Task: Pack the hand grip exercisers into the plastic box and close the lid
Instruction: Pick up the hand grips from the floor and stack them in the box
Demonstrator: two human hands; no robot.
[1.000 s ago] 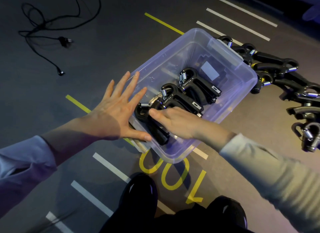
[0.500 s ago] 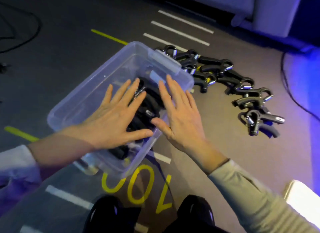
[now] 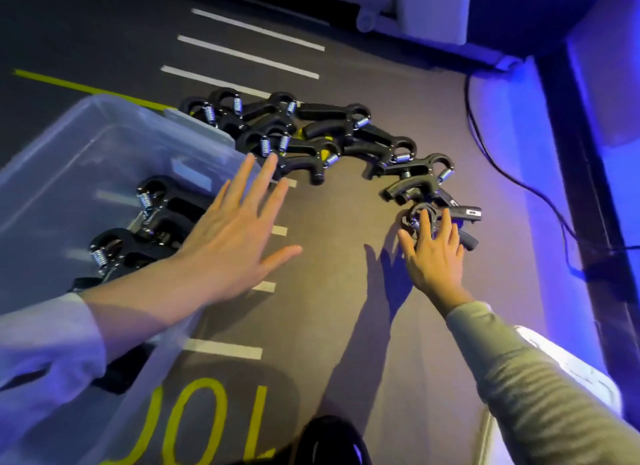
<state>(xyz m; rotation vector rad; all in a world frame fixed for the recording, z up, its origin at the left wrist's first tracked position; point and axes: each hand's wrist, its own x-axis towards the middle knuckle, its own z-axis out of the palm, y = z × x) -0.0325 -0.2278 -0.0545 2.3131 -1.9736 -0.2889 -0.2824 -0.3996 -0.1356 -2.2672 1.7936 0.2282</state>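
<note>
Clear plastic box (image 3: 86,146), left, is holding three black hand grip exercisers (image 3: 162,201). Right hand (image 3: 433,253), earlier beside it, is now reaching right, fingers spread on the nearest floor exerciser (image 3: 464,213); left hand (image 3: 235,232) is hovering flat, released.

an indoor gym-like floor (image 3: 346,291): carpet with painted white lines (image 3: 239,56), yellow "100" numerals (image 3: 207,423).

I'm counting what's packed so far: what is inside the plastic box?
Black grip exercisers lie in the box; about three show. The left hand and forearm cover the near part, so more may be hidden.
</note>
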